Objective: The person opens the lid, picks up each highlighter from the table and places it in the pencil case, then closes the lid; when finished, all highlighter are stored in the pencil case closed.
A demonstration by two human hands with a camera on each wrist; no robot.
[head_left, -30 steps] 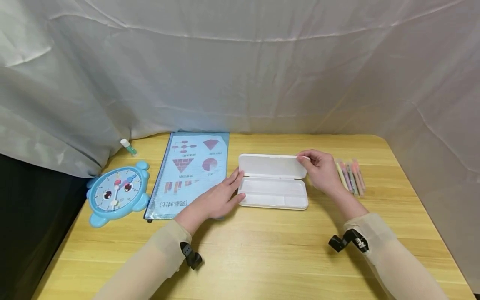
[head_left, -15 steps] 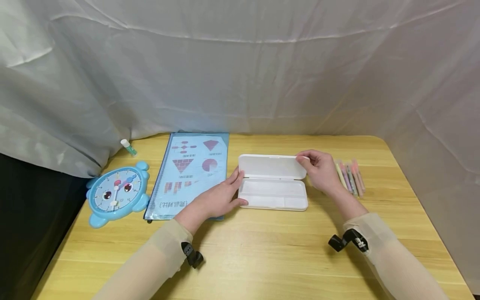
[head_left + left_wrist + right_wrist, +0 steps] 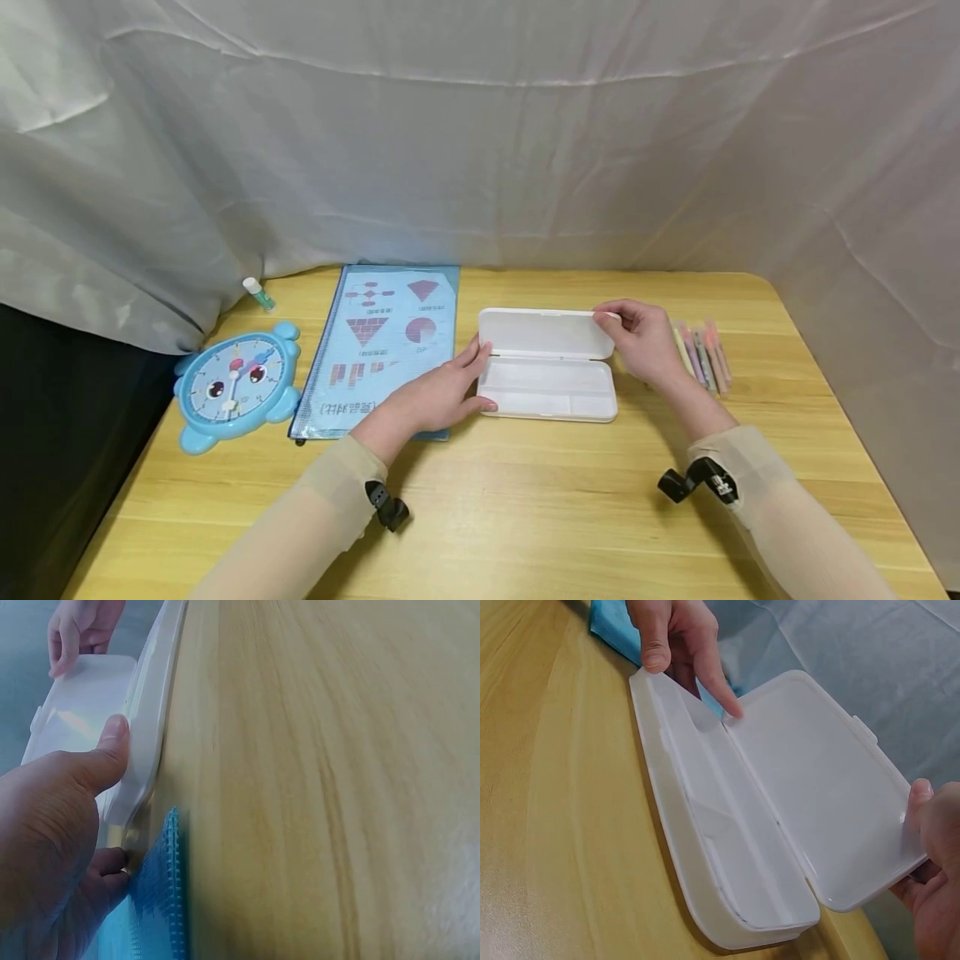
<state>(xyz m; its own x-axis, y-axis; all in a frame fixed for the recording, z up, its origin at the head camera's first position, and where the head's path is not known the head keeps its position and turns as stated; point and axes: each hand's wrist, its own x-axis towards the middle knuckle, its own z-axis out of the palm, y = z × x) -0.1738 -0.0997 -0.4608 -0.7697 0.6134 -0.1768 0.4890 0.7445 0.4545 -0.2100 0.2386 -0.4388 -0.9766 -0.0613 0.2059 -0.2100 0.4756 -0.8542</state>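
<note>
A white plastic pencil case (image 3: 532, 407) lies on the table with its hinged lid (image 3: 546, 332) raised and tilted back. Shallow compartments with a low divider show inside, and they hold nothing. My left hand (image 3: 435, 398) holds the case's left end, the thumb on the near corner and the index finger by the hinge, as the right wrist view shows. At the lid's far right corner, my right hand (image 3: 643, 340) pinches the edge between thumb and fingers. Part of the left fingers is hidden behind the case end in the right wrist view.
Pastel highlighter pens (image 3: 703, 358) lie right of the right hand. A blue zip document pouch (image 3: 390, 350) lies under the left wrist. Farther left are a blue toy clock (image 3: 236, 387) and a glue stick (image 3: 258, 294). A grey curtain (image 3: 480, 167) stands behind the table.
My left thumb has shifted slightly toward the near corner of the pencil case. The right hand and the raised lid have hardly moved.
</note>
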